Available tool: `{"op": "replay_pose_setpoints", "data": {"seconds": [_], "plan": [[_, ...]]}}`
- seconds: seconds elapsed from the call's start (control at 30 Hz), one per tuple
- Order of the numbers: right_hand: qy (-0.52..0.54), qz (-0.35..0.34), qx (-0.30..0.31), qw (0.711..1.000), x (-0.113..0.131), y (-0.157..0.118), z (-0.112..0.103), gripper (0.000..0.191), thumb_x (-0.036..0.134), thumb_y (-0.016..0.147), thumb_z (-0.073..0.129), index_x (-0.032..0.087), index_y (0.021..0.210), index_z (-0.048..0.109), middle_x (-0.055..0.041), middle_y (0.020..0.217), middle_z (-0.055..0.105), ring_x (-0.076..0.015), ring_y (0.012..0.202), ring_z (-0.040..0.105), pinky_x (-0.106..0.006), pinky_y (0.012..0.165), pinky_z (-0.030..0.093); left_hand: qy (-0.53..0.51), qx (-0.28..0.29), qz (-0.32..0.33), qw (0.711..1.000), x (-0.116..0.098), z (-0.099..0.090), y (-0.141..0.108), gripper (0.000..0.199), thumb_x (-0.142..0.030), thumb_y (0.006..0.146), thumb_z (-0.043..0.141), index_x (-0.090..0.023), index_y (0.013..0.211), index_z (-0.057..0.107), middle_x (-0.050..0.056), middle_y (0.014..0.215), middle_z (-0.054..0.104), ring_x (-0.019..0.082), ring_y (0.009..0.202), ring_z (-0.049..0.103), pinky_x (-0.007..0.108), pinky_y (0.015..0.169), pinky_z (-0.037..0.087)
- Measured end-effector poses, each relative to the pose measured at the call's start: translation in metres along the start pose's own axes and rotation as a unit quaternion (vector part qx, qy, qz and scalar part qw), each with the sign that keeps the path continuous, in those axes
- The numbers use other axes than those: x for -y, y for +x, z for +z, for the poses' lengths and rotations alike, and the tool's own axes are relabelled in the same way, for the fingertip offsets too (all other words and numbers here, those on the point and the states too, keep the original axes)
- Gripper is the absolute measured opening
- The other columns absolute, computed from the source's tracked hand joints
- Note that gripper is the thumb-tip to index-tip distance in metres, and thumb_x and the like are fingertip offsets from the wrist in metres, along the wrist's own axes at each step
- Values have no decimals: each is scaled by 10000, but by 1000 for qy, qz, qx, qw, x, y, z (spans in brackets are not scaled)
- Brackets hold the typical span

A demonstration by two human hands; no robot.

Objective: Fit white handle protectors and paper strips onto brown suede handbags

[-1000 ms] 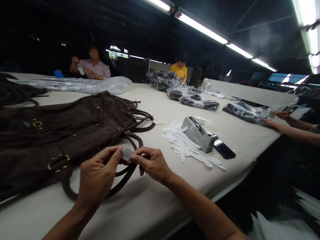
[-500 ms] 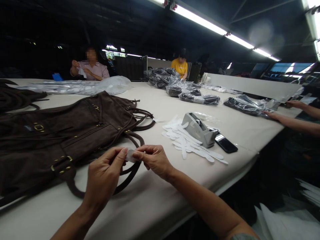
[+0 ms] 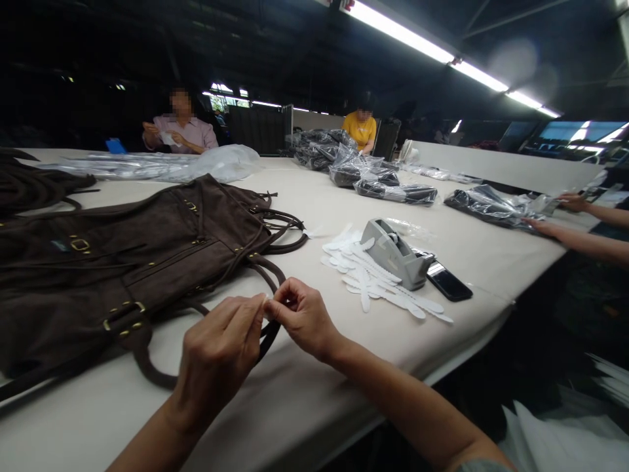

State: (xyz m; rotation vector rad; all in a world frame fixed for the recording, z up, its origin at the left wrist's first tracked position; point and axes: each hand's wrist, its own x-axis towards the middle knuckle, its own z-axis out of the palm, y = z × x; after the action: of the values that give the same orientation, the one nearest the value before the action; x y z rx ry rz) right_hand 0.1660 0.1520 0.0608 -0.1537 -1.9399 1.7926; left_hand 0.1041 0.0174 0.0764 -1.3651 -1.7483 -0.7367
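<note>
My left hand (image 3: 219,347) and my right hand (image 3: 304,320) meet in a pinch over the handle of a dark brown bag (image 3: 167,252). Only a sliver of a white strip (image 3: 266,299) shows between my fingertips; the rest is hidden by my fingers. The bag lies on its side, its brass buckles facing up and its looped handle (image 3: 152,373) reaching toward me. To the right of my hands, loose white strips (image 3: 366,275) with rounded ends lie in a pile beside a grey tape dispenser (image 3: 396,252).
A black phone (image 3: 449,282) lies by the dispenser. Plastic-wrapped dark bundles (image 3: 344,164) sit farther back on the pale table (image 3: 304,419). At the right, a co-worker's hands touch another wrapped bundle (image 3: 486,206). Two people (image 3: 184,131) work across the table. More brown bags (image 3: 39,187) lie far left.
My left hand has turned over so its back faces up, and the fingertips have come together. The white strip, plainly visible before, is now mostly covered.
</note>
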Motion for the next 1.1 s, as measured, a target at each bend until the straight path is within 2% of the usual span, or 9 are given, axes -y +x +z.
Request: {"op": "replay_pose_setpoints", "data": {"seconds": [0.13,0.2,0.27,0.4,0.5,0.63,0.7,0.93,1.1], "plan": [[-38,13,-35,999,-5,-2,2,235,303,784,695,187,699,509,56,596,519,-82,506,444,-205,473,348,18,0,36,999,0,9,-11,272,-12,828,623,-82,1091,625,101,873,706,193,786,664,292,724,491],[-18,29,-44,998,-8,0,2,239,297,779,691,187,685,500,62,561,500,-76,480,423,-200,451,326,-16,3,-9,1000,1,12,-13,202,-57,860,609,-111,1052,639,78,868,709,176,793,668,276,738,499],[14,37,-54,998,-10,2,2,266,317,769,709,185,675,499,61,543,502,-70,465,408,-194,434,304,-93,19,-105,990,1,14,-12,116,-151,906,582,-153,993,659,43,856,702,145,759,661,251,721,505],[66,48,-43,996,-8,5,1,358,410,727,780,186,672,506,77,472,474,-55,392,357,-188,374,225,-251,63,-297,919,3,8,0,250,-368,941,516,-190,904,687,25,850,684,131,699,636,244,652,512],[89,53,-19,994,-4,4,1,401,464,699,805,185,675,518,76,457,476,-56,369,362,-191,354,219,-316,89,-417,848,7,3,9,301,-467,858,604,-176,816,667,15,710,659,146,646,620,254,613,510],[106,48,-2,993,-1,4,0,404,488,687,811,177,681,554,58,486,514,-64,384,404,-198,367,267,-393,93,-499,767,11,1,14,392,-503,718,724,-173,914,643,26,755,686,164,625,630,254,541,512],[119,50,8,992,0,4,-2,395,485,679,818,173,682,574,55,492,518,-66,396,417,-200,380,284,-396,116,-487,769,13,-1,15,386,-522,706,719,-175,865,662,25,732,677,160,606,618,254,543,519],[172,90,27,981,-1,10,-3,436,487,549,879,172,643,593,46,539,540,-67,406,430,-209,374,302,-271,167,-406,857,27,5,2,437,-673,726,566,-247,733,659,-9,583,613,161,494,564,232,454,466],[97,87,29,991,-9,11,0,451,560,608,824,188,684,581,45,554,524,-87,420,445,-228,400,332,-184,183,-324,910,38,18,-10,395,-599,816,446,-266,636,557,-23,520,578,171,449,559,250,471,378]]}}
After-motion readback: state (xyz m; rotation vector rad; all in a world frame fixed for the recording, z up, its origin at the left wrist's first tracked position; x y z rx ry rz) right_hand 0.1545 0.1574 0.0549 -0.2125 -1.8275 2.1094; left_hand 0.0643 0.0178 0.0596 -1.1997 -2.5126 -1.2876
